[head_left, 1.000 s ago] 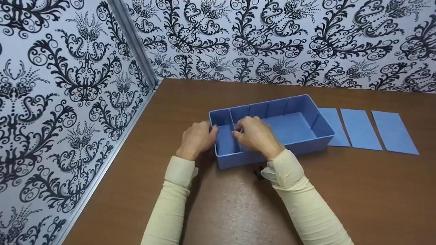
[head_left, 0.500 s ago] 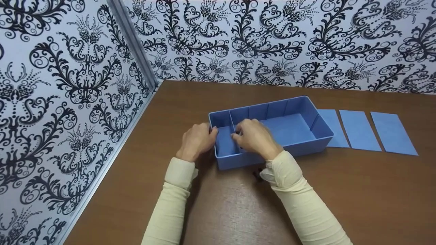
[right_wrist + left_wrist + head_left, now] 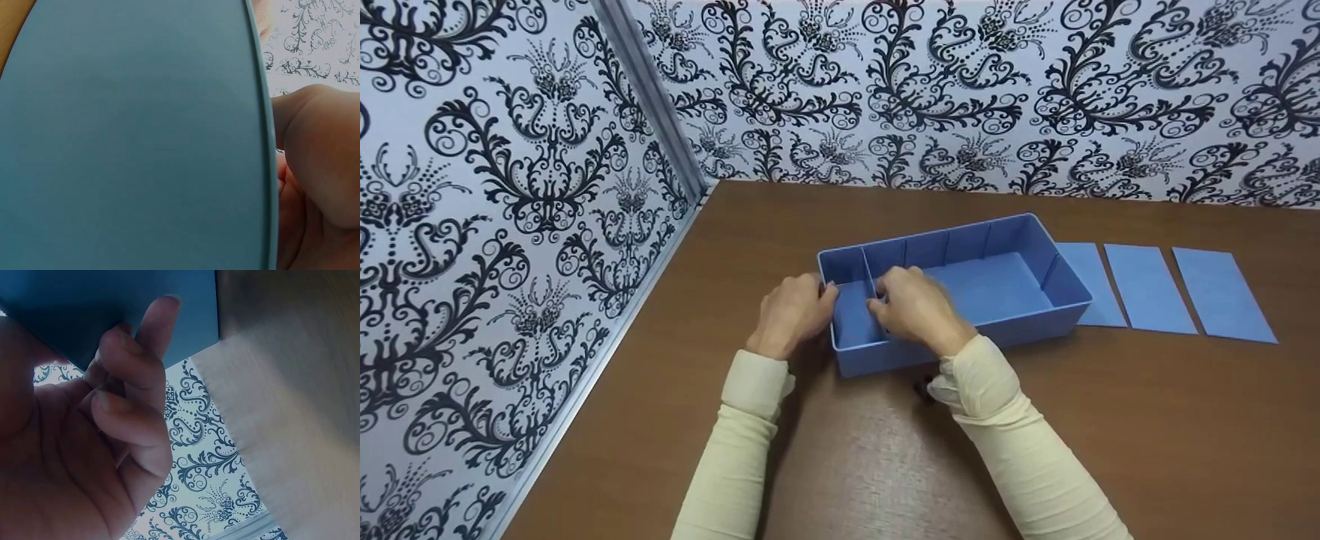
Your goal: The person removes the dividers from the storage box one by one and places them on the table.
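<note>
A long blue plastic box (image 3: 1035, 327) stands at a slant on the table, with a thin upright divider (image 3: 871, 279) across it near its left end. My left hand (image 3: 791, 313) grips the left end wall, thumb at the rim and fingers outside; the left wrist view shows those curled fingers (image 3: 132, 365) against the wall's outer face. Reaching in over the front wall, my right hand (image 3: 916, 309) pinches the divider at its top edge. Its other fingertips are hidden. In the right wrist view the box's outer wall covers most of the hand.
Right of the box lie three flat blue panels: one partly behind its corner (image 3: 1093, 289), a middle panel (image 3: 1152, 289) and a far-right panel (image 3: 1224, 295). A small dark object (image 3: 924, 388) shows by the right cuff. Patterned walls (image 3: 945, 97) bound the brown table (image 3: 855, 465).
</note>
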A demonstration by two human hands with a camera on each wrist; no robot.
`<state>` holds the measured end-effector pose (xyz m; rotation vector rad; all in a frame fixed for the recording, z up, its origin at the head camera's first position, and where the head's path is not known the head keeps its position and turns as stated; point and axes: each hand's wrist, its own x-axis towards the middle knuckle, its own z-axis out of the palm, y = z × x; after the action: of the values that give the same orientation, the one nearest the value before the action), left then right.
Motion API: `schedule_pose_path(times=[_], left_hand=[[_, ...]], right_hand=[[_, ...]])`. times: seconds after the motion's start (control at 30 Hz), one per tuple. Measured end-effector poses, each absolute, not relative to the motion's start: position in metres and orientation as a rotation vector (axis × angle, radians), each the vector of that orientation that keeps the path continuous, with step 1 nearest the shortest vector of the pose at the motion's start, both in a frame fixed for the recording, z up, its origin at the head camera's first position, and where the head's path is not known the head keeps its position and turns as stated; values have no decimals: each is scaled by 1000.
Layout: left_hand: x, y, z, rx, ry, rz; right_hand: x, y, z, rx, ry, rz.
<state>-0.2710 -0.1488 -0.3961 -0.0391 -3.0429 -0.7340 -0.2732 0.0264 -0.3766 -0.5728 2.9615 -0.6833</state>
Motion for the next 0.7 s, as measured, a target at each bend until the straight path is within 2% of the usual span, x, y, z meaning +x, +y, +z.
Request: schedule_pose_path(times=[0.7], left_hand=[[-272,-148,-395,-16,-3069,-763]], right_hand=[[-271,27,-374,-583,2976,-749]])
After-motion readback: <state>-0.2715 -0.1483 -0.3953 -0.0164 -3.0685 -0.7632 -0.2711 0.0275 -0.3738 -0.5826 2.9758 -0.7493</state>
